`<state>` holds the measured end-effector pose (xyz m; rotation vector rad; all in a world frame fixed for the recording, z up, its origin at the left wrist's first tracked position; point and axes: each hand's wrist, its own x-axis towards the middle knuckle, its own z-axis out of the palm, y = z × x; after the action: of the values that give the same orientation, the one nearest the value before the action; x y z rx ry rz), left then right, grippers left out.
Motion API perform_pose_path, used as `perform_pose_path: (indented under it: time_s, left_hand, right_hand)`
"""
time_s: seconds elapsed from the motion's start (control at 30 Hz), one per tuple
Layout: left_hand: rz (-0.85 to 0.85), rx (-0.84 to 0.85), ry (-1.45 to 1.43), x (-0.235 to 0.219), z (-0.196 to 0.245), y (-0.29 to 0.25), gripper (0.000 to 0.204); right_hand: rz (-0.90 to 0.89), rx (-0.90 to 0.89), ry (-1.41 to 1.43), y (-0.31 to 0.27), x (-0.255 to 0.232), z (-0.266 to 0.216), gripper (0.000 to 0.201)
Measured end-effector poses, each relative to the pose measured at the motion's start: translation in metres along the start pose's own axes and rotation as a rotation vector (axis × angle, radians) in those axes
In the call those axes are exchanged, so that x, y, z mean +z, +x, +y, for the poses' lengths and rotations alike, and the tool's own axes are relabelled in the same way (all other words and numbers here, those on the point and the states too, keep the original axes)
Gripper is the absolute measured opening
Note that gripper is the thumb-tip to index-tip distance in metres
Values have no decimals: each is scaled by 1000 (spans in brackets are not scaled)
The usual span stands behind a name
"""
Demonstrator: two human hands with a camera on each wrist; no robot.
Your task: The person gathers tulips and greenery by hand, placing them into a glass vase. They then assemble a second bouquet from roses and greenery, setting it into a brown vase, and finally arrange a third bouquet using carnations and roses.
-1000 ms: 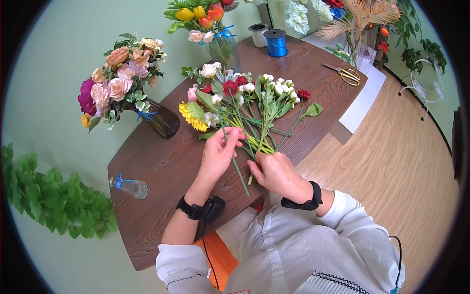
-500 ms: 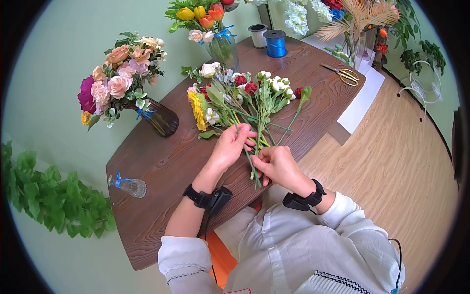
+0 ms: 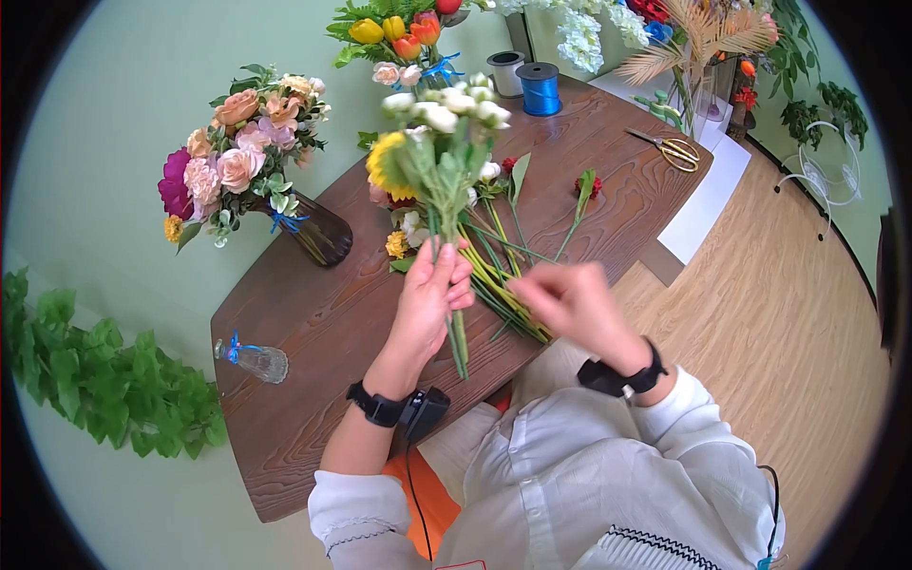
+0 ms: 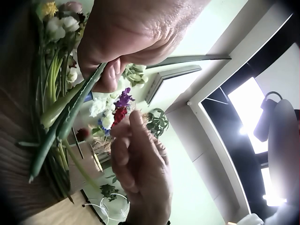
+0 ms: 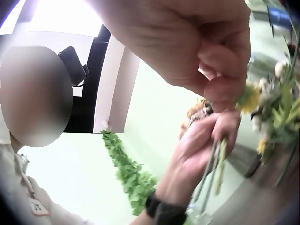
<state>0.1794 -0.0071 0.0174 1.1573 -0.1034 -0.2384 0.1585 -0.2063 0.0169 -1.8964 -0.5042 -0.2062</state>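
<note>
My left hand (image 3: 432, 294) grips several green stems above the table; in the left wrist view their cut ends (image 4: 70, 122) stick out below the fingers. A spray of white flowers (image 3: 437, 116) and a yellow sunflower (image 3: 388, 171) rise from that grip. To its right, my right hand (image 3: 575, 302) is blurred in the head view, over the lower stems. The left wrist view shows the right hand (image 4: 143, 168) with loosely curled fingers and nothing between them. More loose stems (image 3: 508, 294) lie on the table beneath, and a red carnation (image 3: 591, 183) lies to the right.
On the brown table (image 3: 313, 408) stand a dark vase (image 3: 318, 233) of peach and pink flowers and a small glass bottle (image 3: 261, 363). At the back are tulips (image 3: 407, 38), a blue ribbon spool (image 3: 541, 90) and a white spool (image 3: 506, 74). Scissors (image 3: 670, 150) lie near the right edge.
The white spray has come up off the pile into my left hand beside the sunflower. My right hand has let go of the stems and moved off to the right.
</note>
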Motion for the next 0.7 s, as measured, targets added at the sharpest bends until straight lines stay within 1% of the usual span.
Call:
perform_pose_path:
  time_s: [0.03, 0.1, 0.13, 0.17, 0.23, 0.27, 0.37, 0.4, 0.47, 0.5, 0.57, 0.6, 0.63, 0.7]
  left_hand:
    - [6, 4, -3, -5, 3, -5, 18]
    - [46, 74, -6, -12, 6, -15, 19]
    - [82, 81, 1, -13, 6, -19, 20]
    - [86, 86, -4, -15, 5, -21, 20]
    - [138, 99, -30, -16, -2, -25, 18]
    - [139, 98, -33, -15, -5, -26, 18]
    - [171, 136, 22, -8, -14, -28, 18]
    - [215, 146, 49, -3, -17, -29, 18]
    - [282, 156, 81, 2, -23, -31, 18]
    - [283, 159, 82, 4, -26, -30, 18]
    - [355, 197, 83, 5, -30, -30, 19]
    - [306, 218, 80, -2, -34, -31, 21]
    - [308, 222, 81, -6, -39, -29, 21]
    - [424, 327, 138, -9, -51, -26, 22]
  right_hand:
    - [131, -74, -154, 3, -10, 13, 16]
    - [247, -94, -337, 8, -26, 37, 17]
    - [215, -40, -432, 5, -30, 44, 19]
    - [210, -45, -434, 6, -29, 52, 19]
    - [76, 202, -157, 4, -24, 66, 21]
    - [39, 262, -46, 4, -21, 71, 22]
    - [43, 241, -83, 5, -22, 59, 20]
    - [41, 238, -82, 7, -23, 49, 20]
    - [-63, 383, 224, 9, -24, 30, 18]
    - [-64, 380, 225, 10, -21, 29, 18]
    - [-237, 422, 489, 11, -13, 30, 18]
    - [-295, 450, 563, 11, -9, 28, 19]
    - [-298, 446, 563, 9, -5, 24, 19]
    - [-398, 436, 587, 2, 3, 10, 17]
